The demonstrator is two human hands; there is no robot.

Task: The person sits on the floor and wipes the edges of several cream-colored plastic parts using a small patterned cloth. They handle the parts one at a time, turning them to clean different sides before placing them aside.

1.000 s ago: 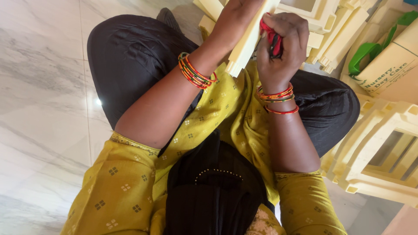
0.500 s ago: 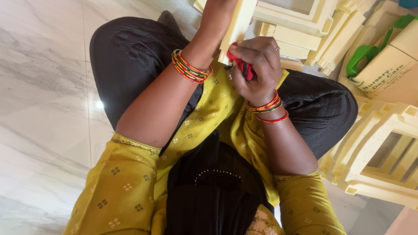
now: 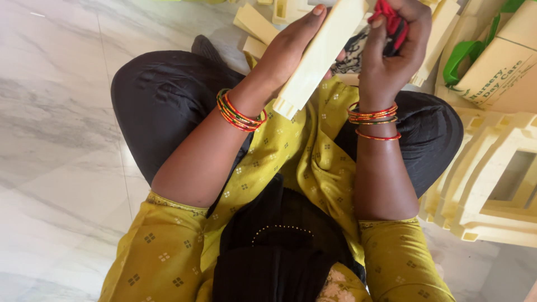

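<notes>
I sit cross-legged on a marble floor, looking down at my lap. My left hand (image 3: 288, 53) grips a long cream plastic bar (image 3: 319, 56) that slants from the top of the view down to its notched lower end. My right hand (image 3: 394, 42) is closed around a red cloth (image 3: 389, 17) held against the bar's upper part. A patterned black-and-white piece of fabric (image 3: 349, 53) shows between the two hands. Both wrists wear red and gold bangles.
More cream plastic bars (image 3: 254, 25) lie on the floor ahead of my knees. A stack of cream plastic frames (image 3: 492, 179) stands at my right. A cardboard box with a green strap (image 3: 492, 61) sits behind the frames.
The view has shifted and both hands now sit higher in it. My right hand with the red cloth has moved along the bar, from low near my left wrist to its upper part.
</notes>
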